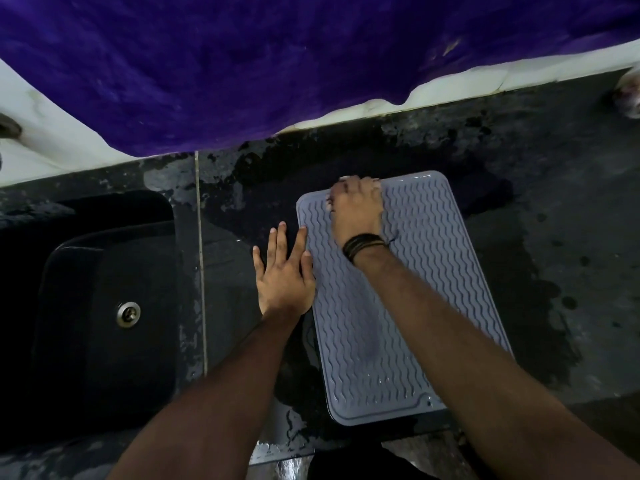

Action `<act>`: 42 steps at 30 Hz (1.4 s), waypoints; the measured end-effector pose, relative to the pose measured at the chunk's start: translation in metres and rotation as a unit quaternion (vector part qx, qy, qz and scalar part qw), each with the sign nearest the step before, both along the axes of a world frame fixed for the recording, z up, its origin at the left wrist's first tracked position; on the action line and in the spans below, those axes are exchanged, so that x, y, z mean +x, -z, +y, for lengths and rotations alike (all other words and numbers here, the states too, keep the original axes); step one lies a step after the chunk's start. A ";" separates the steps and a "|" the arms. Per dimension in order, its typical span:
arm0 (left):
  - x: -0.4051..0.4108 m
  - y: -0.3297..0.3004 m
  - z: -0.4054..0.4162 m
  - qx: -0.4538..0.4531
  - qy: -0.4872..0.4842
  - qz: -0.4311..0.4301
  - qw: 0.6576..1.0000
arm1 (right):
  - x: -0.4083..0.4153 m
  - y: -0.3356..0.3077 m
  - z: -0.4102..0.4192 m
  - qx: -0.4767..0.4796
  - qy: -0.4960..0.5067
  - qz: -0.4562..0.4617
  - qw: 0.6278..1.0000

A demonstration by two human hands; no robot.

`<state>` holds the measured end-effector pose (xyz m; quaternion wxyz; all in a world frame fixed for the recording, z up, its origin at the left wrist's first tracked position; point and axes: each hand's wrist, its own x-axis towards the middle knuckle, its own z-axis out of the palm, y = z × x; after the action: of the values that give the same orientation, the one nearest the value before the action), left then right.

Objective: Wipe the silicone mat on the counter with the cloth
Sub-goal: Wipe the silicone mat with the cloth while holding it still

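Note:
A grey silicone mat [415,289] with a wavy ribbed surface lies flat on the dark, wet counter [554,161]. My right hand [356,209] rests on the mat's far left corner with its fingers curled downward. Only a pale sliver of the cloth [345,178] shows past the knuckles; the rest is hidden under the hand. A dark corded band circles that wrist. My left hand [284,275] lies flat with fingers spread, mostly on the counter, its thumb side touching the mat's left edge. It holds nothing.
A black sink [69,341] with a metal drain [128,314] sits to the left. A large purple fabric [242,64] hangs across the top over a white ledge [52,133]. A pale, blurred object [628,95] stands at the far right. Water patches surround the mat.

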<state>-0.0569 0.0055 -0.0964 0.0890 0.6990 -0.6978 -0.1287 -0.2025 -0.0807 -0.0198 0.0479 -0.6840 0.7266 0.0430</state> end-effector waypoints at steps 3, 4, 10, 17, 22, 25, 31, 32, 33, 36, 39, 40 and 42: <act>0.000 0.000 -0.001 0.001 0.003 -0.009 1.000 | 0.038 0.000 0.003 -0.002 -0.073 -0.012 0.997; 0.000 0.000 -0.001 0.000 0.005 -0.012 1.000 | 0.043 0.001 0.004 -0.006 -0.101 -0.024 0.995; -0.001 -0.001 0.000 0.004 -0.003 -0.002 1.000 | -0.008 0.003 0.007 -0.048 -0.143 -0.046 0.988; 0.001 0.001 0.001 -0.001 0.000 0.001 1.000 | -0.102 -0.005 -0.002 -0.024 0.008 0.028 0.999; 0.001 0.002 0.000 0.000 0.000 -0.001 1.000 | -0.064 0.002 0.006 0.003 0.048 0.017 0.999; 0.001 0.002 0.000 0.001 0.000 -0.002 1.000 | -0.020 0.007 0.013 0.000 0.038 0.001 0.999; 0.000 0.000 -0.001 0.001 0.002 -0.014 1.000 | 0.028 0.009 0.023 -0.021 -0.085 -0.042 0.995; 0.000 0.000 -0.001 0.002 0.003 -0.015 1.000 | 0.026 0.009 0.024 -0.029 -0.103 -0.055 0.993; 0.000 -0.001 -0.001 0.004 0.003 -0.014 1.000 | 0.021 0.009 0.025 -0.037 -0.116 -0.063 0.991; 0.001 0.000 0.000 0.008 0.004 -0.004 1.000 | -0.014 0.007 0.020 -0.050 -0.116 -0.061 0.990; 0.002 0.002 0.000 0.007 0.002 -0.003 1.000 | -0.063 0.000 0.006 -0.052 -0.058 -0.018 0.997; 0.002 0.002 0.000 0.008 0.001 -0.003 1.000 | -0.081 -0.002 0.002 -0.046 -0.030 0.002 0.999; 0.001 0.003 0.000 0.007 0.001 -0.005 1.000 | -0.111 -0.005 -0.003 -0.033 0.039 0.027 0.998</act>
<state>-0.0556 0.0055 -0.0990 0.0804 0.6994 -0.6982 -0.1302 -0.3140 -0.0839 -0.0150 0.0072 -0.6547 0.7550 0.0350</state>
